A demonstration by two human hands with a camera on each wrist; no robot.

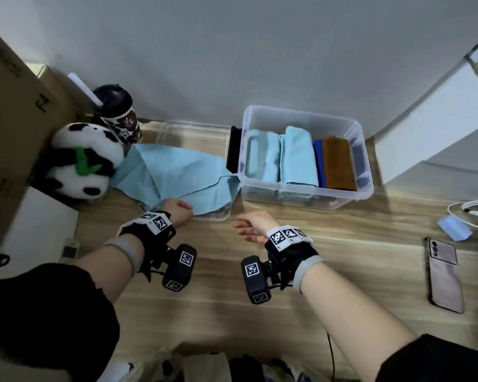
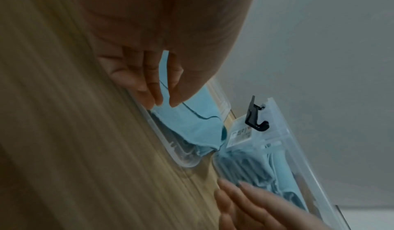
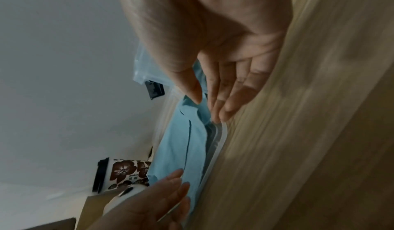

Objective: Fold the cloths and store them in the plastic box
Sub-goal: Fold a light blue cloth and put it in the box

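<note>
A light blue cloth (image 1: 177,172) lies unfolded and creased over a clear lid (image 1: 193,128), left of the clear plastic box (image 1: 301,113). Inside the box, two folded light blue cloths, a dark blue one and a brown cloth (image 1: 338,164) stand side by side. My left hand (image 1: 178,212) reaches the cloth's near edge; its fingers (image 2: 149,88) are fairly straight over the cloth (image 2: 192,124), with a gap to the thumb. My right hand (image 1: 250,226) hovers open over the table, its straight fingers (image 3: 230,105) close to the cloth's (image 3: 183,149) near right corner.
A panda plush (image 1: 83,161), a dark patterned cup (image 1: 119,114) and a cardboard box (image 1: 11,106) crowd the left side. At the right lie a phone (image 1: 444,274), a small blue item (image 1: 454,228) and a white cable (image 1: 469,208). A wall is close behind.
</note>
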